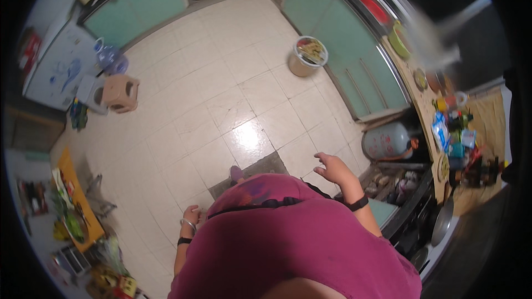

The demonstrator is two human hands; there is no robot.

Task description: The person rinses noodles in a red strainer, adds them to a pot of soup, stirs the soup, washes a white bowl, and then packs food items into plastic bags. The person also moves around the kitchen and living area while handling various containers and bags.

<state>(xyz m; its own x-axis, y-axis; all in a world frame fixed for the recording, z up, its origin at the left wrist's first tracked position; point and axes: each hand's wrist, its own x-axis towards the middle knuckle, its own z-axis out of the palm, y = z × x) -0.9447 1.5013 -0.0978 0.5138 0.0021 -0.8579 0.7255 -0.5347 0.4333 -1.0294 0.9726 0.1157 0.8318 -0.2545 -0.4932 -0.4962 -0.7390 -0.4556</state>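
My left hand hangs beside my body with fingers loosely bent, over the tiled floor; nothing shows in it, though part of the palm is hidden. On the other side, my right hand is held out from my waist, fingers apart, holding nothing. It is left of the shelf with vegetables and below left of the grey gas cylinder. A dark mat lies partly under me, with one shoe showing at its edge.
A waste bucket stands by the green cabinets. Stools and a blue water jug are at left, near an orange table with vegetables. Bottles and bowls crowd the right counter; a wok sits further down.
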